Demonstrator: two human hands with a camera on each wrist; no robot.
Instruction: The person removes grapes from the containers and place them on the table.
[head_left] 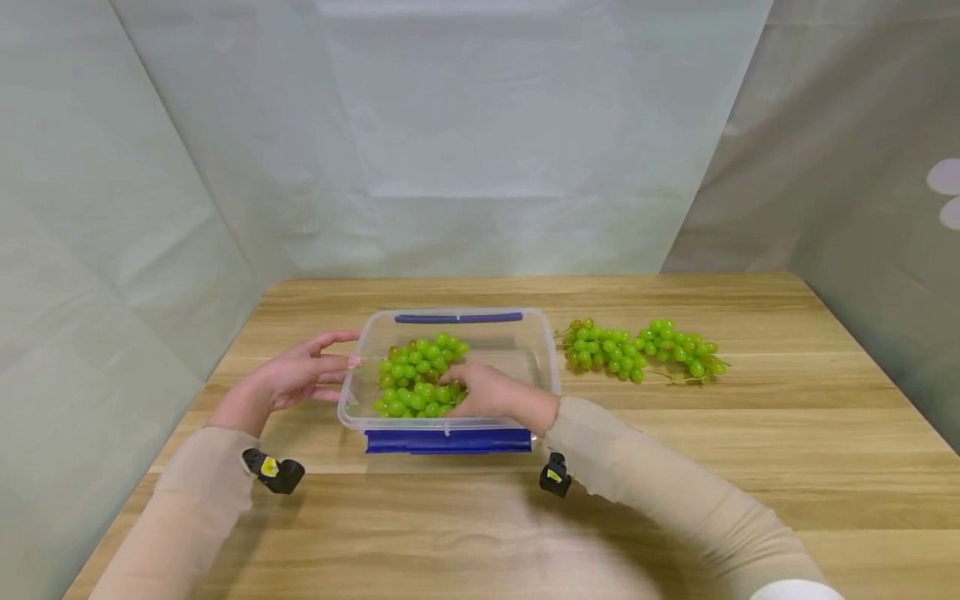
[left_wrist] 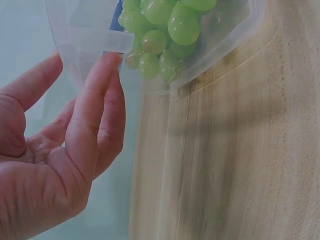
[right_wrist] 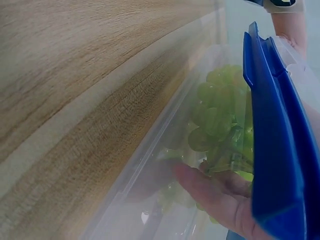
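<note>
A clear plastic container with a blue front clip stands on the wooden table. A bunch of green grapes lies in its left half. My right hand reaches inside, fingers curled into the bunch. In the right wrist view, the fingers show through the container wall under the grapes, beside the blue clip. My left hand is open at the box's left side; its fingertips touch the container's rim near the grapes.
Two more green grape bunches lie on the table to the right of the container. A second blue clip runs along the container's far rim. Pale fabric walls close in the table at the back and sides.
</note>
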